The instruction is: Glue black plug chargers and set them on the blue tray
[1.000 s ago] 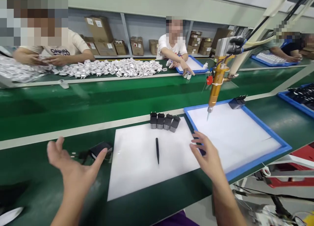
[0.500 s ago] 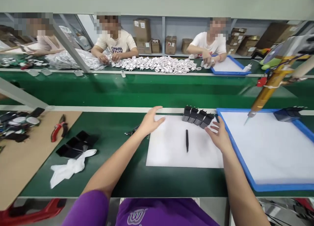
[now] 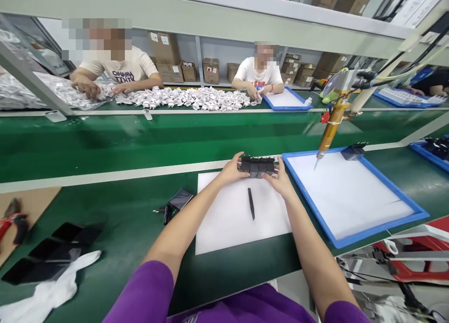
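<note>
A short row of black charger blocks [image 3: 257, 165] stands at the far edge of a white sheet [image 3: 231, 220]. My left hand [image 3: 233, 169] presses against the row's left end and my right hand [image 3: 279, 179] against its right end, fingers curled, squeezing the blocks together between them. A black pen-like tool [image 3: 250, 203] lies on the sheet just below my hands.
A blue-framed white tray [image 3: 354, 196] lies to the right, with a hanging yellow screwdriver [image 3: 329, 132] above it and a black charger [image 3: 353, 151] at its far edge. A phone [image 3: 180, 199] and black trays [image 3: 52, 253] lie to the left. People across the green belt [image 3: 140, 140] handle white parts [image 3: 189, 98].
Both hands have closed in on the row of black blocks from either side and pushed it together. The camera view has swung back to the right.
</note>
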{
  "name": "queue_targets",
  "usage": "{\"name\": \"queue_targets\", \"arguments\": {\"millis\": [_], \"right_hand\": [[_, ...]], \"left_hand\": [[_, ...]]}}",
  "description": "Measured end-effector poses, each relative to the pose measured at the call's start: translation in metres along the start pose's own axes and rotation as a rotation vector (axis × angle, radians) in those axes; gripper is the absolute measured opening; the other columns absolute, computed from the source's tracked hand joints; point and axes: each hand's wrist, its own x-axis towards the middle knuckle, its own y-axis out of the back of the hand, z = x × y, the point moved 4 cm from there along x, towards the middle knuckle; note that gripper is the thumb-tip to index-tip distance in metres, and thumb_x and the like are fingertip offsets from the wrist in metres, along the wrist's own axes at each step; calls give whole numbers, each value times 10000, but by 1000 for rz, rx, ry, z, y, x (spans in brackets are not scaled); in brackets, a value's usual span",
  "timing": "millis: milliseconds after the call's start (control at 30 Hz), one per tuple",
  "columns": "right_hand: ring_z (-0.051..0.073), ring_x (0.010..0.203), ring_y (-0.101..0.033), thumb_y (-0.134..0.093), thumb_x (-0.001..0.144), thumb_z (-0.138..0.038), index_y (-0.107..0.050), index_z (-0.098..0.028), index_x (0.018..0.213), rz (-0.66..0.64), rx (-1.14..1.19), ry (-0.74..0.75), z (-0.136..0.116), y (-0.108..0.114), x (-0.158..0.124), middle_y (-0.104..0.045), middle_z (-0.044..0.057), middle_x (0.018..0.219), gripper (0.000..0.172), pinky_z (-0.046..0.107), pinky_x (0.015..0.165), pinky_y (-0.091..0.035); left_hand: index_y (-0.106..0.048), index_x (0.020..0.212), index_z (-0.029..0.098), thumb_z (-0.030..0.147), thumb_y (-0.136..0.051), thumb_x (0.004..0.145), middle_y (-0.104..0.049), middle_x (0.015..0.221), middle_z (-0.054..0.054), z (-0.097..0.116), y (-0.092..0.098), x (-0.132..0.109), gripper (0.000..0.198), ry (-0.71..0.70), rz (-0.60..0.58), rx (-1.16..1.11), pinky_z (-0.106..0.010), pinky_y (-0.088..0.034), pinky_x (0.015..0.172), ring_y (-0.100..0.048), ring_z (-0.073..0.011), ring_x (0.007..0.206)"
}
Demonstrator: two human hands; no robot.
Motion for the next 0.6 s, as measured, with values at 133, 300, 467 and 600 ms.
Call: {"name": "queue_targets", "arguments": {"millis": [133, 300, 467, 600], "right_hand": [[318, 1273, -472, -772, 579, -582, -18, -180, 1530, -39, -69, 37, -14, -4, 3, -433, 205, 1398, 1279, 481, 1035, -410], [440, 1261, -427, -785, 520, -639, 66, -199, 1527, 39, -294, -17, -35, -24, 1, -286, 271, 1405, 1391, 608, 994, -373], [488, 1217, -392, -761, 602, -547, 65, -210, 1521, 200, -392, -35, -45, -39, -2, -354, 255, 1297, 1281, 689, 924, -362], [461, 1193, -401, -719, 628, -394, 60, -188, 1522, 251, -443, -44, -46, -43, 0, -399, 233, 1250, 1203, 651, 914, -397]], "left_hand": [[-273, 1454, 169, 276, -793, 611, -617, 1183, -119, 6, 4, -10, 997, -1, 41, 29, -330, -501, 811, -639, -198, 845], [-254, 1459, 163, 300, -779, 622, -639, 1144, -121, 10, 26, -25, 997, 37, 123, 173, -347, -506, 802, -656, -223, 834], [-258, 1457, 163, 316, -771, 640, -660, 1107, -120, 6, 32, -37, 976, 61, 120, 227, -358, -509, 821, -661, -251, 894], [-269, 1456, 163, 324, -764, 657, -647, 1145, -131, -1, 31, -44, 953, 59, 134, 213, -358, -513, 837, -664, -245, 917]]}}
